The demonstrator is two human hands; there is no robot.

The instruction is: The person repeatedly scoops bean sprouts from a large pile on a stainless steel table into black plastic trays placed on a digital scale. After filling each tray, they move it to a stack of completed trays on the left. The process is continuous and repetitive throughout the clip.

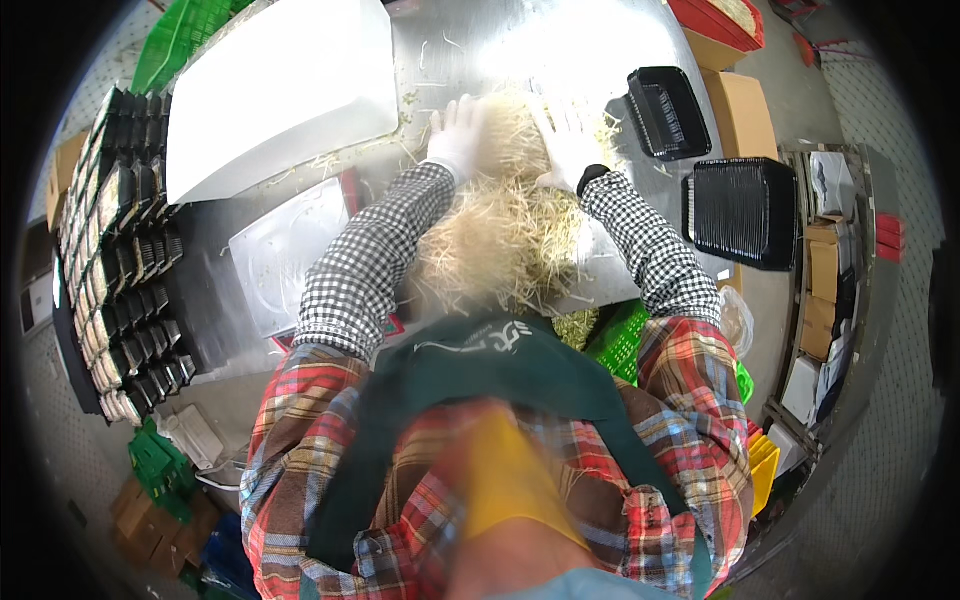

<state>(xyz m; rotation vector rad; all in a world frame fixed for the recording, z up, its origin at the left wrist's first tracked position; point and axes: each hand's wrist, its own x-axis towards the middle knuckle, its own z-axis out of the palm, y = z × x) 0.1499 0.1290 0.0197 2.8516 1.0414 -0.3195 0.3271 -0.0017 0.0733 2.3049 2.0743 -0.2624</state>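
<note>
A long heap of pale bean sprouts [525,225] lies on the metal table [442,67], reaching to its near edge. My left hand [457,135], in a white glove, rests flat with fingers extended at the heap's upper left side. Opposite it, my right hand [562,146], gloved too, is spread along the heap's upper right side, touching the sprouts. Neither hand is closed on anything. To the right of my right hand is an empty black plastic tray [667,112], and a ribbed black tray [742,214] sits nearer me at the table's right edge.
Stacked filled black trays [124,262] stand at the left. A large white board or lid [292,97] and a clear-topped scale-like flat item [289,255] lie left of my arms. A green crate [622,345] is below the table's near edge; cardboard boxes [742,116] stand at right.
</note>
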